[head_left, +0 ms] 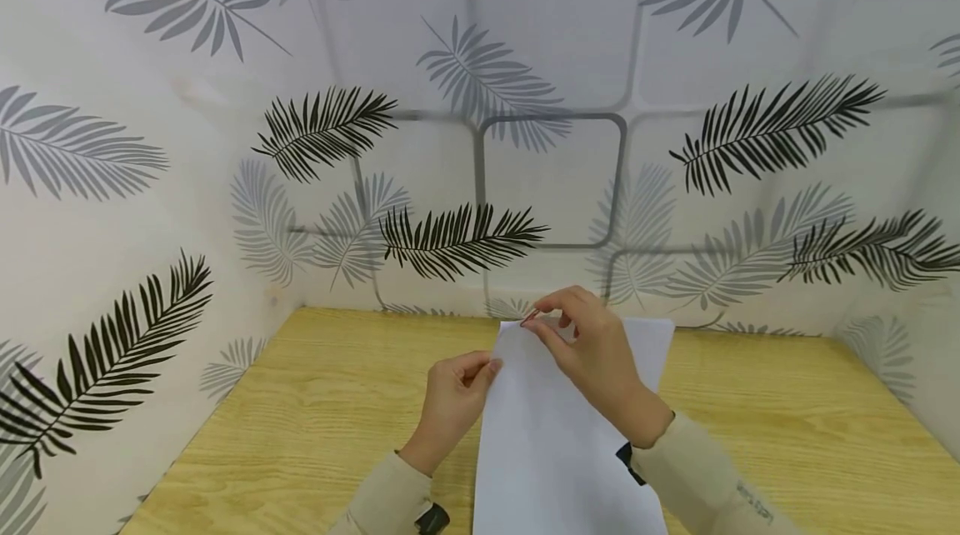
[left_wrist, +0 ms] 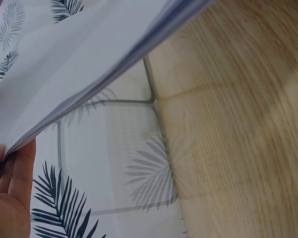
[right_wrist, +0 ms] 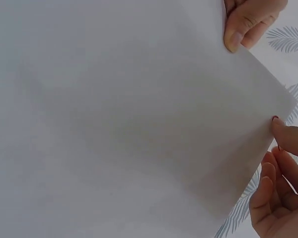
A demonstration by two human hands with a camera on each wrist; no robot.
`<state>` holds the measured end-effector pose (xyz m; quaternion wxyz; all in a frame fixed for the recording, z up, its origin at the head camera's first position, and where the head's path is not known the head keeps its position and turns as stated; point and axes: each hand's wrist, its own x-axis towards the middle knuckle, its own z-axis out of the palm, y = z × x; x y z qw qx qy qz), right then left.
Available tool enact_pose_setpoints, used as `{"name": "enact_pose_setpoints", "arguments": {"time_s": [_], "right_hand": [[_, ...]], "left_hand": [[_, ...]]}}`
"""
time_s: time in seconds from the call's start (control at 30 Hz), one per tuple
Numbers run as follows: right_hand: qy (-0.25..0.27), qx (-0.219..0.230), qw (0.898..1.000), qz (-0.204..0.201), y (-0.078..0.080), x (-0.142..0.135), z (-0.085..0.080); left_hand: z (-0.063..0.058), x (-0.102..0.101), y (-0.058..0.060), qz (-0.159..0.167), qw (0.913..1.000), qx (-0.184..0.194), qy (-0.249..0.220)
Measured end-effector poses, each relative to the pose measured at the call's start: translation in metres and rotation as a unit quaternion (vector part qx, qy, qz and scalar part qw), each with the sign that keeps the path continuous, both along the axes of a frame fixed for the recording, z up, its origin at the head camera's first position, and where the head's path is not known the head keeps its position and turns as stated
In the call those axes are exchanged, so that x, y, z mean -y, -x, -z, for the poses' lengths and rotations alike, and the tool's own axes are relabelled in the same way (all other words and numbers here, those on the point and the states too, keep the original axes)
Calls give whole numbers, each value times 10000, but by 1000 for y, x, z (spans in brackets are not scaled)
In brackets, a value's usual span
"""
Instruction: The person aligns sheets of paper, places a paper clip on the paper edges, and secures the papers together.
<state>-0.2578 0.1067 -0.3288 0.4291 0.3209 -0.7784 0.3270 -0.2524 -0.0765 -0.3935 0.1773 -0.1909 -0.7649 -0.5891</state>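
A stack of white paper sheets (head_left: 562, 435) is held up above the table, its layered edge (left_wrist: 104, 74) showing in the left wrist view. My left hand (head_left: 453, 402) pinches the stack's left edge near the upper corner, thumb on the front face and fingers behind. With thumb and fingertips, my right hand (head_left: 592, 347) pinches a thin red paper clip (head_left: 529, 317) at the top edge, close to that same corner. Only a small red end of the clip (right_wrist: 275, 118) shows past the thumb in the right wrist view; the rest is mostly hidden.
The wood-grain table (head_left: 337, 402) spreads out on both sides of the paper. Behind it stands a wall (head_left: 555, 185) covered with leaf-patterned sheeting, which continues along the left and right sides. Dark straps (head_left: 432, 518) sit at both sleeve cuffs.
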Motion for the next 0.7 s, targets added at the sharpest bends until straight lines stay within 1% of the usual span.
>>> {"name": "enact_pose_setpoints", "arguments": {"time_s": [0.13,0.27,0.37,0.5,0.57,0.63,0.7], "right_hand": [[-98,-433,9987,246,-2,3,3],[-166,-718,9968,310,-3,4,3],[-212,-799,9961,306,-3,4,4],[-247,-786,9962,278,-3,4,5],[-259,-771,9963,272,-2,4,5],[-267,-768,9963,277,-2,4,6],[-267,-785,9962,283,-2,4,7]], "left_hand": [[0,0,0,-29,10000,-4,35],[-1,-1,-1,-49,10000,-27,47],[-1,-1,-2,34,10000,59,-22],[0,-2,-3,171,9995,232,-135],[-1,-2,-4,182,9993,287,-131],[-3,-2,-6,177,9992,337,-110],[-8,-3,-10,170,9993,330,-59]]}}
